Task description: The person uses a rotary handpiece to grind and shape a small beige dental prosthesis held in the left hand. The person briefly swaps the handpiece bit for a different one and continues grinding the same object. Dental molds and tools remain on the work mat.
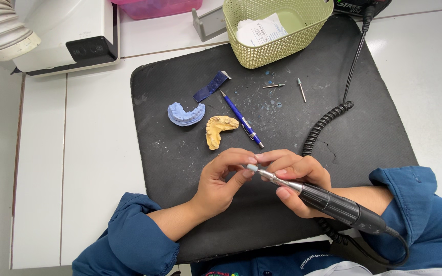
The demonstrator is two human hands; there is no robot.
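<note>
My right hand grips a black and silver rotary handpiece with a pale cylindrical tip. My left hand has its fingers pinched together right at that tip; whatever small piece it holds is hidden by the fingers. Both hands hover over a black rubber mat. Just beyond them lie a yellow dental cast and a blue dental cast. A blue pen and a dark blue strip lie next to the casts.
A coiled black cord runs from the handpiece across the mat. Two small burs lie near a green woven basket holding papers. A white machine with a hose stands at the back left, and a pink tray behind.
</note>
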